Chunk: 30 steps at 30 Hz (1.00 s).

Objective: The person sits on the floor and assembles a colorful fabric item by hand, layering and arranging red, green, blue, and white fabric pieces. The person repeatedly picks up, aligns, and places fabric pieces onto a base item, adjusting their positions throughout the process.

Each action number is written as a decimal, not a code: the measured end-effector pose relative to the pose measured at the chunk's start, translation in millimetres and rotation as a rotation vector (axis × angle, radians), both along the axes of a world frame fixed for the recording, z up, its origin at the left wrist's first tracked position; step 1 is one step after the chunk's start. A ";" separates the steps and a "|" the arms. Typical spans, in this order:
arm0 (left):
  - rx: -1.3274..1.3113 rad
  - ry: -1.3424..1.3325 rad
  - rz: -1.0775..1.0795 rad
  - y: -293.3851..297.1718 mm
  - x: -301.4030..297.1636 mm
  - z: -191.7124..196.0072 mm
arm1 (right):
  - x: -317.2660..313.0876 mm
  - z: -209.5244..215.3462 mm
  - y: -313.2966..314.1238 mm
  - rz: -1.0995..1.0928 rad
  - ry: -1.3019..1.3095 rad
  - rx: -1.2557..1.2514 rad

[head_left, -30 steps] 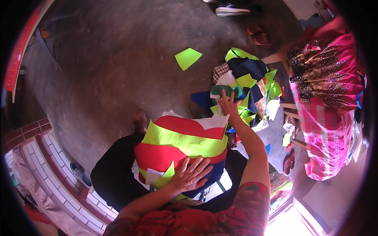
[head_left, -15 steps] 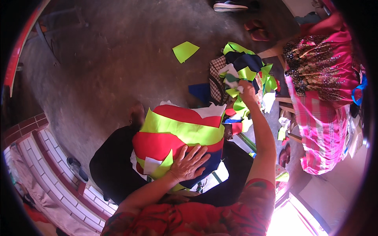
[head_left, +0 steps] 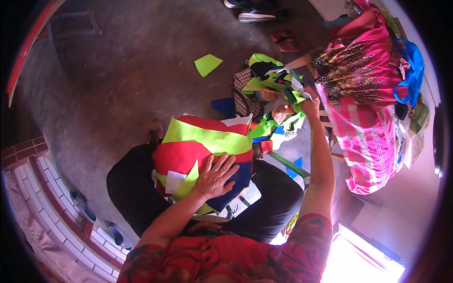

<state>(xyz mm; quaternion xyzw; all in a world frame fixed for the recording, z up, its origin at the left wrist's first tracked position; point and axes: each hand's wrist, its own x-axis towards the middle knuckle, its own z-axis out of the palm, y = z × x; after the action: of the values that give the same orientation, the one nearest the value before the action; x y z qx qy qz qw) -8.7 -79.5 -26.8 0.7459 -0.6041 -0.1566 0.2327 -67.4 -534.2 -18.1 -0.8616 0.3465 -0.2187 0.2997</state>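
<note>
A sheet of red, lime-green, navy and white fabric (head_left: pixel 181 158) lies across my lap. My left hand (head_left: pixel 216 178) rests flat on it with fingers spread, over the red and navy part. Under its wrist side are a loose lime strip (head_left: pixel 189 181) and a white scrap (head_left: pixel 175 182). At the right my arm reaches out to a heap of cloth scraps (head_left: pixel 269 85) in lime, navy, white and green. My right hand (head_left: pixel 309 103) is closed on a bunch of these scraps, pulled up at the heap's right side. Its fingertips are partly hidden by cloth.
A checked cloth bag (head_left: pixel 242 89) lies beside the heap, near a blue scrap (head_left: pixel 223 107). One lime piece (head_left: pixel 207 65) lies alone on the floor. Pink plaid and patterned garments (head_left: pixel 363 137) hang over a wooden stool at the right. Shoes (head_left: pixel 256 17) stand at the far side; white-tiled steps (head_left: pixel 61 207) run along the left.
My right hand has moved right across the heap, drawing scraps with it and exposing other pieces underneath. My left hand stays flat on the fabric. The whole view has shifted a little.
</note>
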 end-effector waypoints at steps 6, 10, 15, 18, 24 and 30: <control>0.001 -0.009 0.005 1.6 0.4 1.8 | 5.8 63.6 9.5 -0.031 -0.020 0.033; -0.044 0.007 0.019 3.1 2.5 5.0 | 0.5 110.7 19.5 0.013 -0.108 -0.064; -0.068 -0.009 0.023 3.5 -0.1 7.5 | -12.6 180.7 33.9 0.072 -0.060 -0.213; -0.089 0.009 0.024 5.0 -1.6 9.4 | -28.9 229.1 41.2 0.115 -0.061 -0.370; -0.145 -0.028 0.038 6.4 -2.3 6.6 | -74.7 334.9 84.1 0.110 0.024 -0.512; -0.170 -0.023 0.013 3.9 -11.8 9.6 | -148.9 447.0 145.7 0.075 0.113 -0.956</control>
<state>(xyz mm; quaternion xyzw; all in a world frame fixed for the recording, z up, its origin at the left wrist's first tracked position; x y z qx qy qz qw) -20.6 -75.6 -17.2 0.7290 -0.6130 -0.0946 0.2894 -216.3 -388.5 428.9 -0.9253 0.1914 -0.2952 -0.1418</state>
